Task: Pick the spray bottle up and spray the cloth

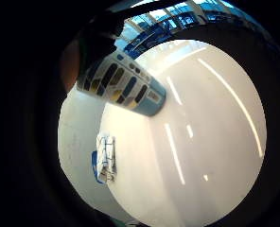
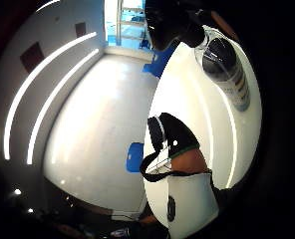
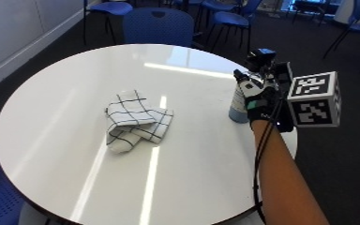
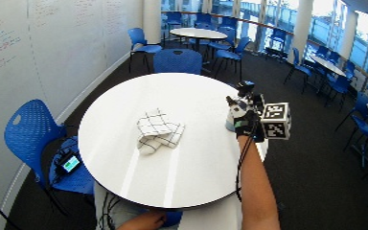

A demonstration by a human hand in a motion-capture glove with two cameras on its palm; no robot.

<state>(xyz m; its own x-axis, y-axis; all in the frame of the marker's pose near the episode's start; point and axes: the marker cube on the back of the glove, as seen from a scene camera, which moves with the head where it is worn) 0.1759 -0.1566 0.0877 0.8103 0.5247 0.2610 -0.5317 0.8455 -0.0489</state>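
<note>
One spray bottle [image 3: 238,104] stands upright at the right side of the round white surface [image 3: 61,140], close to its edge. The gloved right hand [image 3: 261,101] is wrapped around the bottle's upper part from the right, the grip grasping it near the neck; its base appears to rest on the surface, though contact cannot be confirmed. The little-finger-side palm view shows the bottle's printed label close to the palm. The folded checked cloth [image 3: 135,121] lies near the middle of the surface, well apart to the left of the bottle. The nozzle and trigger are hidden behind the glove and its fittings, so their facing cannot be made out. Individual fingers are hard to distinguish in the outside views. Blue chairs [image 3: 158,23] stand beyond the far edge.
</note>
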